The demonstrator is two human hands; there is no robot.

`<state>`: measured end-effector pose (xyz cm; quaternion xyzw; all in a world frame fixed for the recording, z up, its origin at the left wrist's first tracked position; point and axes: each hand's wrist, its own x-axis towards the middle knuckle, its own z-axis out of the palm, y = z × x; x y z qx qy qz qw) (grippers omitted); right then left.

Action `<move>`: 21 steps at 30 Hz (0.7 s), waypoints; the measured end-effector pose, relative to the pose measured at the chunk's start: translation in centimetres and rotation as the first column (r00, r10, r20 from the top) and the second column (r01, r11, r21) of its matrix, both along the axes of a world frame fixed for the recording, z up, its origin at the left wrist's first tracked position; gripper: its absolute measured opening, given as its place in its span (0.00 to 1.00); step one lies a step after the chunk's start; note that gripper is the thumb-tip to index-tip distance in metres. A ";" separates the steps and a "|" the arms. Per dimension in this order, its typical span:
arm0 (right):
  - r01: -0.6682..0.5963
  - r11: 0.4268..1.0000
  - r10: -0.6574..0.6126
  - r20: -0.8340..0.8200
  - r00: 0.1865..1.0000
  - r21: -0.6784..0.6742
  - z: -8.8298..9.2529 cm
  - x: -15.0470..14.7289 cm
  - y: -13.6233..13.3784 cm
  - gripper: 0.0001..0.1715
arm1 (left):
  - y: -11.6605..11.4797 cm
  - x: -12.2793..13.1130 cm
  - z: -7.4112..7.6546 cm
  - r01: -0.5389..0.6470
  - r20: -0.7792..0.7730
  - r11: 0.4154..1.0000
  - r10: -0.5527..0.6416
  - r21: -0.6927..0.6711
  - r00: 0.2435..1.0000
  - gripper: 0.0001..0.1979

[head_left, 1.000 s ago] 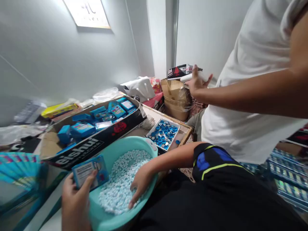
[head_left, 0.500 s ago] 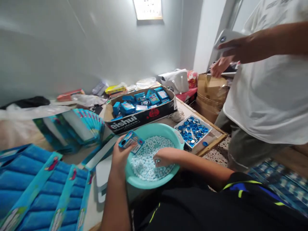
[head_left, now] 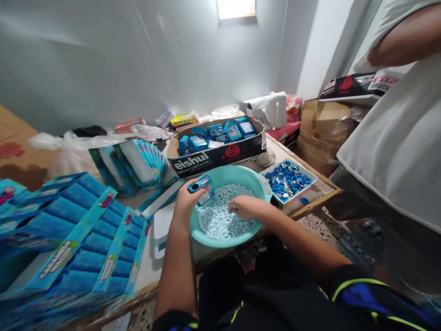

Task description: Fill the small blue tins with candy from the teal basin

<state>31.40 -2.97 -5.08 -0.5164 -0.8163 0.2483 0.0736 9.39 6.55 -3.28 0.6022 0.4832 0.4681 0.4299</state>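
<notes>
A turquoise basin [head_left: 229, 174] holds a heap of small pale blue and white pellets [head_left: 223, 220]. Over its left rim, my left hand [head_left: 189, 198] grips a small blue box [head_left: 206, 189] with a dark round hole in the end facing me. My right hand [head_left: 246, 208] is at the pellets with its fingers curled together; whether any pellets are between them is too small to tell. Right of the basin, a white tray [head_left: 308, 185] contains blue caps [head_left: 287, 179]. Behind the basin stands a black carton [head_left: 220, 154] with several small blue boxes inside.
Blue display cartons [head_left: 86, 230] fill the left side, with folded cardboard sleeves [head_left: 134, 161] behind them. A white scale-like slab [head_left: 162, 225] lies left of the basin. At the right stands a person in a white shirt [head_left: 403, 128], near a brown carton [head_left: 313, 128].
The view has shifted, moving the table's things rightward. The small box now shows its hole more toward me. The other person's hands and pale device have left the view.
</notes>
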 end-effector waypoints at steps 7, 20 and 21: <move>0.058 0.998 -0.058 -0.014 0.998 -0.008 0.9 -0.3 0.0 0.09 | 0.5 0.3 0.7 -0.137 0.361 0.989 0.150 -0.061 0.921 0.41; 0.302 0.928 -0.265 0.182 0.947 -0.219 3.1 -0.1 8.2 0.21 | 0.9 0.2 -1.3 -0.013 -0.086 0.999 0.016 0.031 0.996 0.33; 0.305 0.922 -0.260 0.205 0.944 -0.238 2.9 0.0 7.7 0.27 | 0.8 0.2 -1.5 -0.018 -0.098 0.999 0.022 0.039 0.995 0.33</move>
